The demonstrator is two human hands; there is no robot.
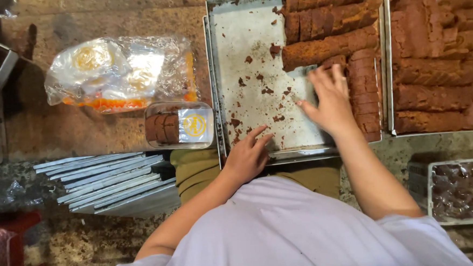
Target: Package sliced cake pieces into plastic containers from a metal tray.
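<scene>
Cake slices (365,91) seemingly touch right hand (332,101) fingertips.

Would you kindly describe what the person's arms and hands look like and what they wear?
Both arms are bare from short white sleeves down. The left hand and right hand wear no gloves; no rings, watch or bracelets show. The right hand is slightly blurred.

Landmark: small clear plastic box (179,125) holding brown slices, on the wooden tabletop (58,131). Just above it, a crinkled plastic bag (120,73). Below-left, stacked metal sheets (112,182). Far lower right, a clear container (461,191) of dark pieces.
</scene>
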